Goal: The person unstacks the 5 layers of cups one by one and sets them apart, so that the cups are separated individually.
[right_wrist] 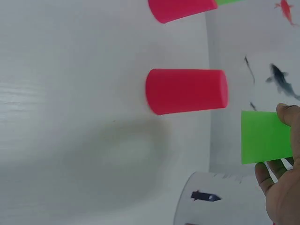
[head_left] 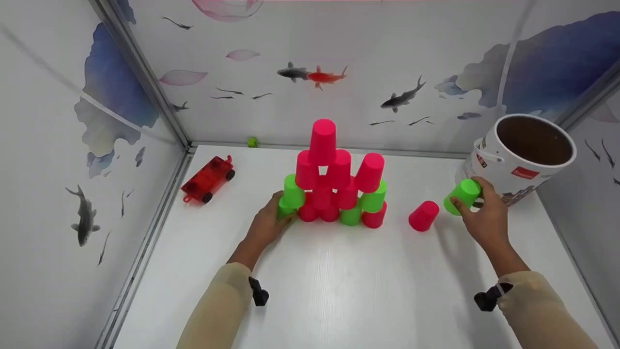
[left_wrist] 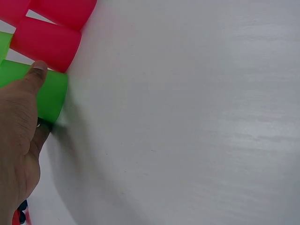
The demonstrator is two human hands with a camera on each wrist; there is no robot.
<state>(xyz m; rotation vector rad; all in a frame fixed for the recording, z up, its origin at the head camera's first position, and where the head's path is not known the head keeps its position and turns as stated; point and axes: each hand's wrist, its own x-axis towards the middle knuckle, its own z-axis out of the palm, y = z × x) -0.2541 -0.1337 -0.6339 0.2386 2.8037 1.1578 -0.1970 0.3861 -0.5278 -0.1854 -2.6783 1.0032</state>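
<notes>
Pink and green plastic cups stand upside down in a stepped stack on the white table, with one pink cup (head_left: 323,140) at its peak. My left hand (head_left: 265,224) holds the bottom green cup (left_wrist: 52,91) at the stack's left end, thumb on its near side; another green cup (head_left: 293,192) sits above it. Over at the right, my right hand (head_left: 486,216) grips a single green cup (head_left: 463,196) between thumb and fingers, in front of the white bucket. A lone pink cup (right_wrist: 187,91) stands on the table between the stack and that hand.
The white bucket (head_left: 525,169), dark inside, stands at the back right corner. A red toy car (head_left: 208,179) lies at the left. Beyond the back edge is a small green object (head_left: 252,142). Printed walls enclose the table (head_left: 348,286) at the back and sides.
</notes>
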